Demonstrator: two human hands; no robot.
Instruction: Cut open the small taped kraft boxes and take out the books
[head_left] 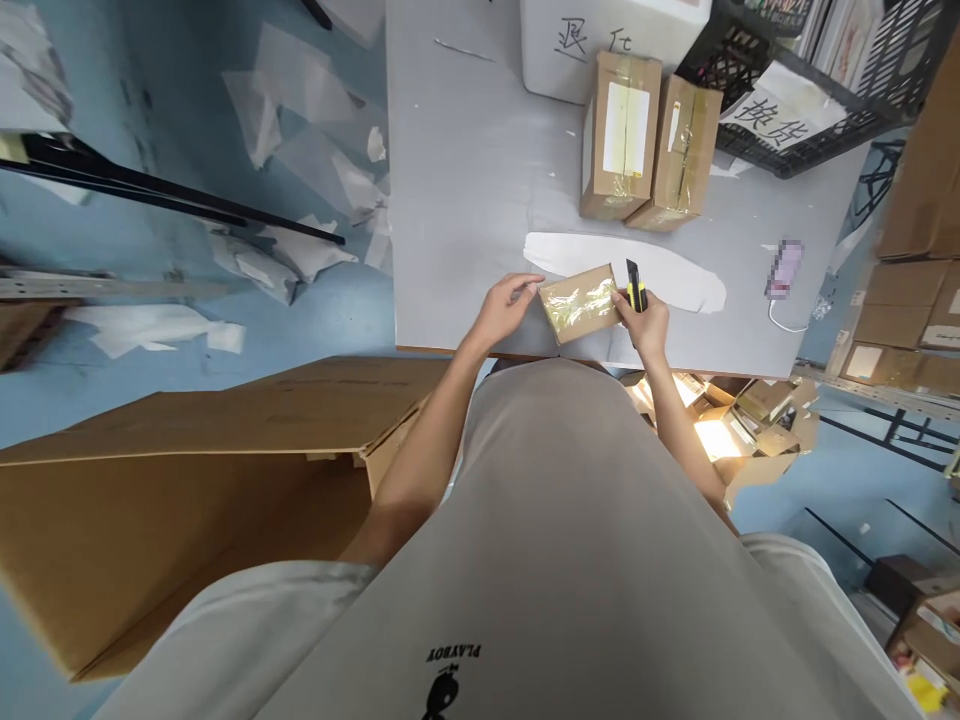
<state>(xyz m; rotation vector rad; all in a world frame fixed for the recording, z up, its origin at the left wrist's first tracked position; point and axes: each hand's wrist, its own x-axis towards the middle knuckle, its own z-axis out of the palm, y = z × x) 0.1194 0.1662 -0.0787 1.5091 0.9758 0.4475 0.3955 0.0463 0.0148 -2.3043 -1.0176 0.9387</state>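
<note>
A small cardboard box (581, 306) with shiny clear tape across its top is tilted near the table's front edge. My right hand (646, 325) is closed around a black and yellow utility knife (635, 287), which points away from me. That hand's thumb also rests against the box's right end. At the box's left corner is my left hand (505, 308), with its fingers stretched out and the fingertips at or just touching the corner. Behind the box, a long white paper sheet (660, 268) lies flat on the grey table (465, 200).
Two taped cartons (621, 130) stand at the back beside a white bin (555, 60) and a black crate (795, 120). A phone-like object (785, 268), blurred out, lies right with a white cable. A large open carton (225, 410) is at my left; a box of smaller cartons (761, 440) sits below right.
</note>
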